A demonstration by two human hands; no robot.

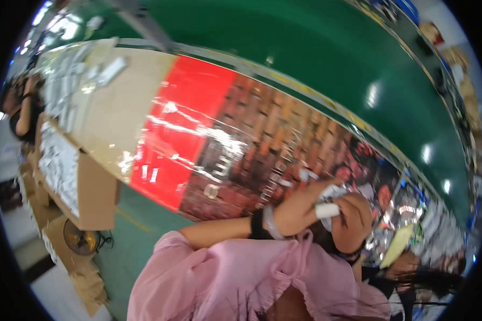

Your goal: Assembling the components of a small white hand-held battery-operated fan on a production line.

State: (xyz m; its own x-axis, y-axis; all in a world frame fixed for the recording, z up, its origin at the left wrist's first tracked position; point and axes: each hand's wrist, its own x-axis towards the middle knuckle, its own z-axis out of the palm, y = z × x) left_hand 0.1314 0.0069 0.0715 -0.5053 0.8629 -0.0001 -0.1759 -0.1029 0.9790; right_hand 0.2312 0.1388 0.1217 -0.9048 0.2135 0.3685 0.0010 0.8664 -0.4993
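Observation:
Over the right part of the table, my two hands are close together in front of my body. My left hand (300, 208), with a dark band at its wrist, reaches to the right with its fingers bent against a white piece (334, 191), whose kind is blurred. Curled fingers of my right hand (354, 220) close around a short white cylindrical piece (327, 210), one end of which sticks out toward my left hand. Both hands partly hide what lies between them. Another small white piece (307, 174) lies on the printed table cover just beyond them.
The glossy cover (241, 155) has a red band and a brick pattern. At left, a cardboard box (97, 187) holds many white pieces; a person (24, 115) is beyond it. A fan (80, 237) stands below. Clear bags (393, 224) and grey-white pieces (439, 230) lie at right.

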